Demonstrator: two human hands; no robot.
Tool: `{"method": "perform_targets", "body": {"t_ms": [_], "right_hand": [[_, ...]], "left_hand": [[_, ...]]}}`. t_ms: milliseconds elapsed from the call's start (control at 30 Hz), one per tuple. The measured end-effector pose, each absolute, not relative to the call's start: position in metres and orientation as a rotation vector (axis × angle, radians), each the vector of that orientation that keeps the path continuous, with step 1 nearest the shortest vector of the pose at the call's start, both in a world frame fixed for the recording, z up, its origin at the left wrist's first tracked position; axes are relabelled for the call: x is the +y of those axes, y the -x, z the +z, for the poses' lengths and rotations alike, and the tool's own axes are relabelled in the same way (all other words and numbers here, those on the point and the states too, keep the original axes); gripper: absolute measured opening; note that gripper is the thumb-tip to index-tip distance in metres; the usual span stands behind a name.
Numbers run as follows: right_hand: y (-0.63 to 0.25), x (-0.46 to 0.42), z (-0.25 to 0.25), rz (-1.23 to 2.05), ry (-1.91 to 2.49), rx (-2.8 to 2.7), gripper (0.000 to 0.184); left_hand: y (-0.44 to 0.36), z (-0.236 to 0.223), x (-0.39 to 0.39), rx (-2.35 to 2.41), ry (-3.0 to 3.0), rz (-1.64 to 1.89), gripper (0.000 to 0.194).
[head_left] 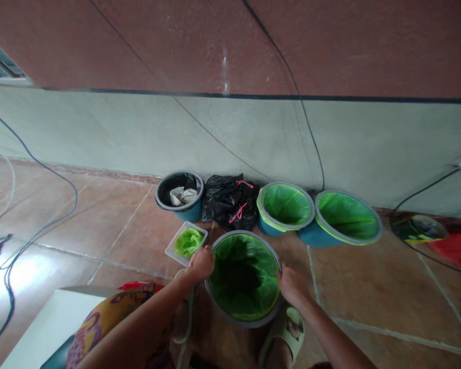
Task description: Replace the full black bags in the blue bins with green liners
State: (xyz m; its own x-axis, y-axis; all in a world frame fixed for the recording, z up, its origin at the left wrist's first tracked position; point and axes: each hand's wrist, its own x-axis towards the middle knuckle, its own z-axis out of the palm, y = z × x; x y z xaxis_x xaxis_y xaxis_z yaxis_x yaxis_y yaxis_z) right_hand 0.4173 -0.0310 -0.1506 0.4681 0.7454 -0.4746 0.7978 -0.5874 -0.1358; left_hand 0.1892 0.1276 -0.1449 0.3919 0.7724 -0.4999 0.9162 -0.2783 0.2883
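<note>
Between my feet stands a round trash bin (pixel 244 324) with a grey rim, lined with a green plastic bag (pixel 259 256). My left hand (pixel 202 264) is closed on the left side of its rim. On the opposite side, my right hand (pixel 290 283) grips the rim, fingers partly hidden by the edge. Just beyond my left hand sits a clear plastic tub (pixel 171 251) holding crumpled green plastic bags (pixel 189 241).
Along the wall stand a blue bin (pixel 192 213) with a black liner, a tied black garbage bag (pixel 226 202), and two green-lined bins (pixel 278 230) (pixel 340 239). Cables (pixel 42 228) lie at left. A white board-like surface (pixel 48 328) is at lower left.
</note>
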Motion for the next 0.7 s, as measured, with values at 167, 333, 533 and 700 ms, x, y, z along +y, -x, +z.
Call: {"method": "perform_targets", "body": {"t_ms": [167, 333, 533, 700], "right_hand": [[-0.415, -0.025, -0.160, -0.818, -2.501, 1.354, 0.038], [-0.414, -0.024, -0.171, -0.814, -2.505, 1.316, 0.042], [-0.418, -0.018, -0.180, -0.840, -2.489, 1.254, 0.041], [-0.420, -0.013, -0.182, -0.843, -2.479, 1.257, 0.040]], "left_hand": [[-0.189, -0.150, 0.129, 1.450, -2.167, -0.514, 0.030], [-0.189, -0.157, 0.129, 1.432, -2.209, -0.505, 0.033], [-0.192, -0.165, 0.130, 1.428, -2.189, -0.501, 0.033], [-0.190, -0.173, 0.132, 1.446, -2.158, -0.484, 0.033]]}}
